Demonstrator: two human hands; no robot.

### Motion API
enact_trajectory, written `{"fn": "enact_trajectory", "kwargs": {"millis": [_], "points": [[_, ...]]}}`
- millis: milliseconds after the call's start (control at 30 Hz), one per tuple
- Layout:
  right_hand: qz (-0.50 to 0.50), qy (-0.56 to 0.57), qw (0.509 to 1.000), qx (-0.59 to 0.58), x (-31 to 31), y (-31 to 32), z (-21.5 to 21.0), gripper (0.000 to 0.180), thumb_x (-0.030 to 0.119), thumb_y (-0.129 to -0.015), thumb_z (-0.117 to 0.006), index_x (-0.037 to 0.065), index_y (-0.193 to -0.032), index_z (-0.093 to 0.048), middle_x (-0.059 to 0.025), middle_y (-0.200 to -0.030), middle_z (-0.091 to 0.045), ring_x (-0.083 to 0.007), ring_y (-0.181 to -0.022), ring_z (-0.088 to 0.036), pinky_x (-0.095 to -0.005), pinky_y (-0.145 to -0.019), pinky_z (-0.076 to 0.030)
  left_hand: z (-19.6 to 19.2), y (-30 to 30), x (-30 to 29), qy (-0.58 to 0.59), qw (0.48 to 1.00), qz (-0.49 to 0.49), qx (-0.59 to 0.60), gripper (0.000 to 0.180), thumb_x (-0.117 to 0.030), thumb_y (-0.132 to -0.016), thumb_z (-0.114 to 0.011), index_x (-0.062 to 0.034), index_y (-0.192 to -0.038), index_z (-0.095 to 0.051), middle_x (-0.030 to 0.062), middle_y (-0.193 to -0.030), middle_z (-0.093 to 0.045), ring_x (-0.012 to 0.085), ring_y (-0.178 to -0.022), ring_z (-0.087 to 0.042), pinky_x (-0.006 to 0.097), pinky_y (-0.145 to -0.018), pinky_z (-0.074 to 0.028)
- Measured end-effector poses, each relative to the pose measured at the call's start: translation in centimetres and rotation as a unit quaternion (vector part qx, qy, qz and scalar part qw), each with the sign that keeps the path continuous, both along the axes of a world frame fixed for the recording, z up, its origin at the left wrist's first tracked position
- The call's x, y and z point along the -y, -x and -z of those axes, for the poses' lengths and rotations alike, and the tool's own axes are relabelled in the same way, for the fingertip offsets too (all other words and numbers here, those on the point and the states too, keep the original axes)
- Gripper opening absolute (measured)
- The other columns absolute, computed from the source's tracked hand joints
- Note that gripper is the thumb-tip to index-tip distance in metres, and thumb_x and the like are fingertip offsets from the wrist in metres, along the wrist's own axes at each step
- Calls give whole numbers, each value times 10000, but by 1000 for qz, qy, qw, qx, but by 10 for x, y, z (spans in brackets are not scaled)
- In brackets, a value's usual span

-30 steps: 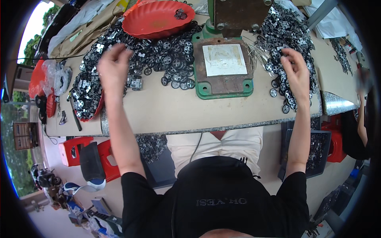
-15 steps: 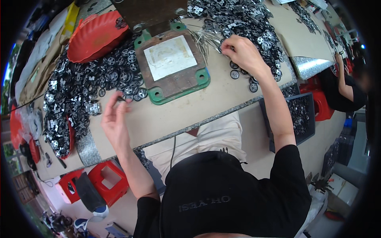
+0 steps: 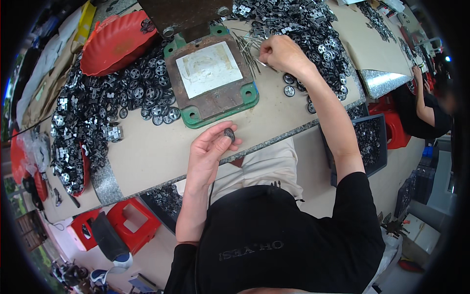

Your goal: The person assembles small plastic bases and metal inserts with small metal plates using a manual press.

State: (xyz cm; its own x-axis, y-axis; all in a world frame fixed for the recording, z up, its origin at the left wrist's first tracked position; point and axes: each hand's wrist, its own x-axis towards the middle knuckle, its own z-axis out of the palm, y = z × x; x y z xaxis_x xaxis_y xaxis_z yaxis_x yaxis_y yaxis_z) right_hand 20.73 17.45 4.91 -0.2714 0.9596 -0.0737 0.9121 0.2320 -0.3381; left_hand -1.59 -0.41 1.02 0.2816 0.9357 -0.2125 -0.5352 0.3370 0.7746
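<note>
My left hand (image 3: pixel 209 149) is closed in a pinch round a small black toy wheel (image 3: pixel 229 133), held above the near edge of the table. At the far side my right hand (image 3: pixel 284 55) is closed over the scattered thin metal rods (image 3: pixel 248 58); what its fingertips grip, if anything, is hidden. A heap of black wheels with silver spokes (image 3: pixel 329 55) lies right beside that hand. Between and beyond the hands stands a green and brown metal press base (image 3: pixel 210 105) with a pale worn sheet (image 3: pixel 209 69) on top.
More wheels (image 3: pixel 149 93) and black-and-silver toy parts (image 3: pixel 83 117) are heaped at left, below a red scalloped dish (image 3: pixel 117 44). A dark bin of small parts (image 3: pixel 377 166) stands at right below the table edge. Another person (image 3: pixel 421 105) sits farther right.
My left hand has come from beside the left wheel heap to the middle of the near edge, with the wheel. My right hand has shifted left and farther away, onto the rods.
</note>
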Motion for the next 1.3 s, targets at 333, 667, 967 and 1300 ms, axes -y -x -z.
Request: {"fn": "enact_trajectory", "kwargs": {"millis": [333, 667, 967, 1300], "points": [[1, 204, 818, -538, 83, 6, -26, 155, 95, -838, -574, -4, -957, -573, -17, -812, -616, -49, -733, -563, -164, -560, -420, 1, -14, -11, 49, 987, -18, 150, 349, -45, -869, -519, 10, -1208, -458, 147, -1134, -549, 230, -942, -588, 301, -816, -487], [-12, 140, 772, -620, 128, 39, 1, 118, 13, -798, -610, -20, -909, -584, -23, -813, -604, -67, -737, -576, -186, -646, -452, 7, -22, -13, 41, 983, -13, 180, 341, -66, -869, -532, 14, -1197, -481, 127, -1074, -580, 211, -959, -576, 295, -831, -474], [-22, 125, 793, -595, 134, 43, 7, 118, -2, -794, -604, -25, -908, -579, -25, -815, -601, -65, -723, -570, -194, -629, -464, 10, -22, -10, 48, 982, -21, 180, 329, -53, -865, -535, 13, -1185, -496, 109, -1054, -588, 167, -900, -581, 290, -824, -480], [-10, 38, 783, -621, 148, 45, 12, 172, -4, -779, -614, -8, -947, -578, -50, -812, -614, -90, -702, -584, -223, -634, -480, 10, -29, -9, -14, 990, -49, 129, 306, -29, -860, -530, 20, -1161, -517, 99, -1024, -596, 154, -859, -585, 264, -784, -479]]}}
